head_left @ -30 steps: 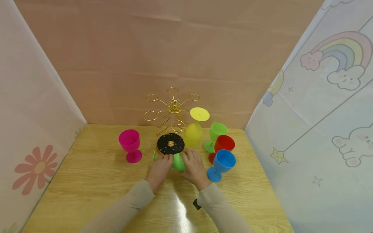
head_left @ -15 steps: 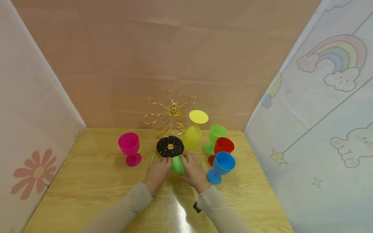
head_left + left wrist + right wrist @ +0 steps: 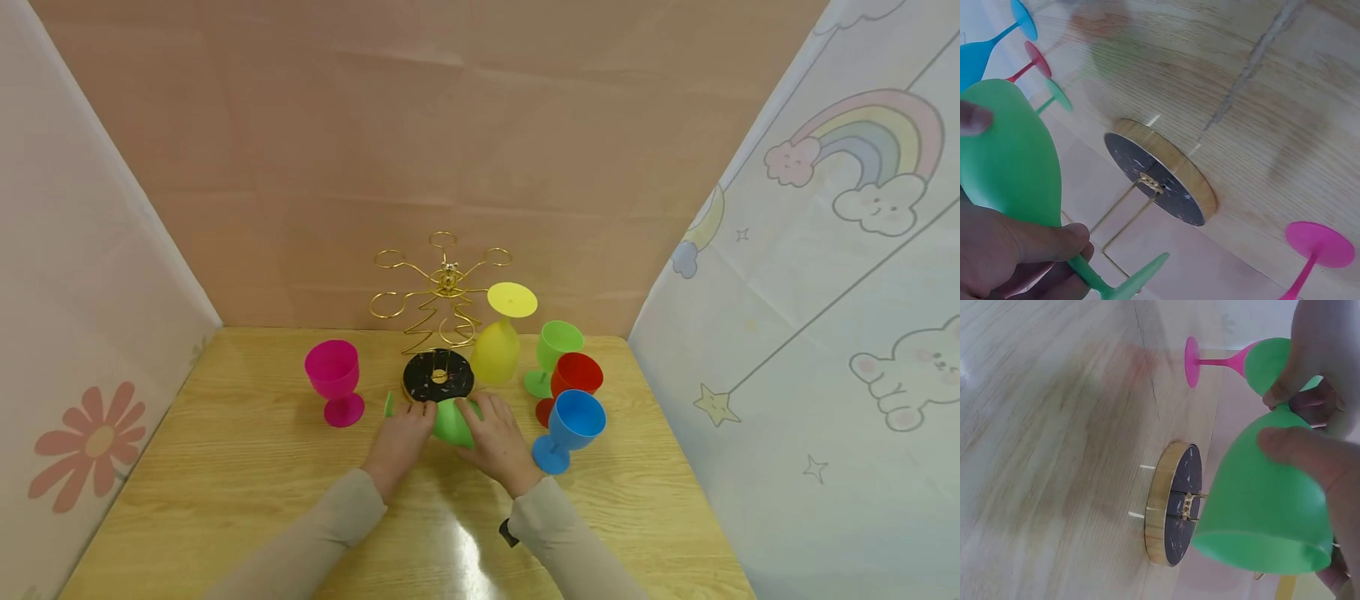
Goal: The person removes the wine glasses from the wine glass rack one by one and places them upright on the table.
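A green goblet is held on its side in front of the rack, its foot toward the left. My left hand pinches its stem between thumb and fingers, seen closely in the left wrist view. Around the bowl, my right hand grips, with the thumb on the near side and the other fingers partly hidden behind. Just beyond both hands stands a gold wire rack with several rings, on a round black-topped base. A yellow goblet is upside down at the rack's right side.
A magenta goblet stands upright to the left. On the right, a light green goblet, a red goblet and a blue goblet stand close together near my right hand. A pink backdrop rises behind the wooden table.
The green goblet has shifted slightly left along with my left hand. My right hand stays around the bowl. The other goblets and the rack have not moved.
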The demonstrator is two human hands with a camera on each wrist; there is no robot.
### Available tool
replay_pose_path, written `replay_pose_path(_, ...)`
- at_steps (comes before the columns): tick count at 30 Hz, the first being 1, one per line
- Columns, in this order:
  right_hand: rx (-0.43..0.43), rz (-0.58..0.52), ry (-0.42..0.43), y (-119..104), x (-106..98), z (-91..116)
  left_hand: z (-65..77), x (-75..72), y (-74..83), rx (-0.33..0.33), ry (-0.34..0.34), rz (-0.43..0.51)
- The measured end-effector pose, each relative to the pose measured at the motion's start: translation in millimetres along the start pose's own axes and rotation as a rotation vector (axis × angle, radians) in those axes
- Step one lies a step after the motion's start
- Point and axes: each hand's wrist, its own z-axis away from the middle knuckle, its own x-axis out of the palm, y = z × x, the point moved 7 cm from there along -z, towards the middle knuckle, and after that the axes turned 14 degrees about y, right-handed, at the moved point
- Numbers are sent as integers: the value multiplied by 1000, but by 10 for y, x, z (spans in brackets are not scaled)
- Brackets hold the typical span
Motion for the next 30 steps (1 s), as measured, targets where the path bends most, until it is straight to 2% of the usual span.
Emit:
replay_pose_path(5,10,-29,22,23,-53,-59,60,72,-98,-46,-57,30)
replay_pose_path(13,75,-95,125,133,-195,-166,227,152,-244,-158,-178,89)
replay_pose_path(16,101,-114,147,171,-244,-195,288,138,-290,-185,-175,92)
replay_pose_path(20,137,-117,172,222,-315,-254,367,117,-375,-214,-138,107)
replay_pose_path(26,163,-157,249,254,-488,-388,531,122,-594,-352,-178,175)
replay_pose_path(30,178,-168,294,281,-613,-483,615,83,-696,-397,-117,231)
